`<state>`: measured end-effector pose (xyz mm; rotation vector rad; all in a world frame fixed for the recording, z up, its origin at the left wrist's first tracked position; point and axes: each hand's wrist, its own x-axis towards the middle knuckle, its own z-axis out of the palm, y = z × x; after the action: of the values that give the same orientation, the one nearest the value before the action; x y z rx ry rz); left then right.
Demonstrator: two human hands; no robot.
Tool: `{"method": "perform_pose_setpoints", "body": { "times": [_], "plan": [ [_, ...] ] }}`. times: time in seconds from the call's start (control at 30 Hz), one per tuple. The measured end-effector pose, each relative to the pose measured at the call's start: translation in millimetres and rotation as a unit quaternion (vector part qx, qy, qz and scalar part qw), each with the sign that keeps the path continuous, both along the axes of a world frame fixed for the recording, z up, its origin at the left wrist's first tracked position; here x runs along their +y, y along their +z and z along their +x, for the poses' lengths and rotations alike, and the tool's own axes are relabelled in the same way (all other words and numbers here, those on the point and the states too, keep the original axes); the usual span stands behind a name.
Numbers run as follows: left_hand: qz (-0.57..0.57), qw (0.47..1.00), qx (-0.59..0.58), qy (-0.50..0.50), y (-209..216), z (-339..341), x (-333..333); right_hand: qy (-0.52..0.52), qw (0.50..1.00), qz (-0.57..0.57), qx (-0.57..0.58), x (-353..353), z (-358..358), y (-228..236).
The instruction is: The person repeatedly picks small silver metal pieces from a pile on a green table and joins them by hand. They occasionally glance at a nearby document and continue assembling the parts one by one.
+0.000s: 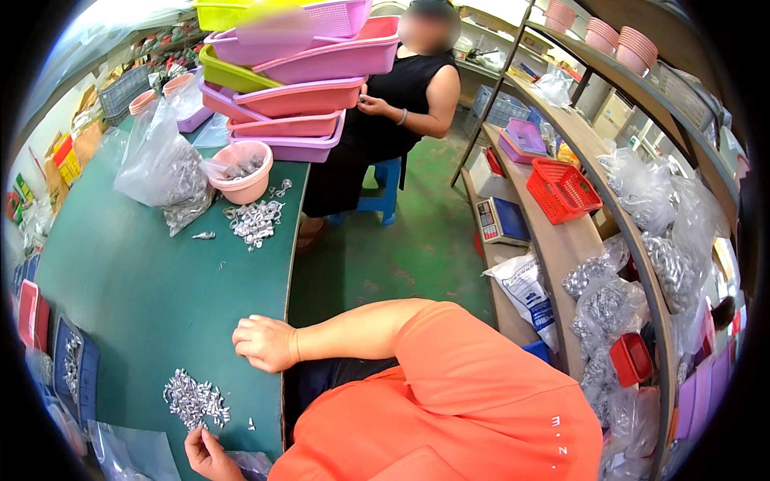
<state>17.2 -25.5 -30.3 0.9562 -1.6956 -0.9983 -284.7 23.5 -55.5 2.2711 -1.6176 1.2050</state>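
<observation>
Left hand (207, 455): grip, cannot tell; small metal pieces (192, 398) just beside; right hand (265, 343) curled, apart.

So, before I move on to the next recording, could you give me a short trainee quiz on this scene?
1. Which is nearer the heap of small silvery pieces: the left hand or the right hand?
2. True or false: the pink bucket stands on the green table.
3. Fill in the colour: the co-worker is by a ____ stool.

Key: 1. left hand; 2. true; 3. blue.
</observation>
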Motion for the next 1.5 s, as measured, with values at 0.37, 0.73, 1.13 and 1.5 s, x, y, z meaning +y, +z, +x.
{"method": "perform_pose_setpoints", "body": {
  "times": [0.37, 0.73, 1.13, 1.5],
  "plan": [
    [0.004, 1.0, -0.004, -0.011, 0, -4, 1, -0.016, 1.0, -0.006, -0.005, 4, -2, -3],
    [0.039, 0.999, -0.018, -0.004, 6, -3, -1, -0.007, 1.0, -0.024, -0.007, -1, -2, -5],
    [0.023, 1.0, 0.021, 0.004, 3, -1, 7, 0.01, 0.999, -0.031, 0.036, -14, 0, -15],
    [-0.088, 0.989, -0.09, -0.074, 5, -8, 8, 0.0, 1.0, 0.012, 0.003, 1, -1, 10]
  ]
}}
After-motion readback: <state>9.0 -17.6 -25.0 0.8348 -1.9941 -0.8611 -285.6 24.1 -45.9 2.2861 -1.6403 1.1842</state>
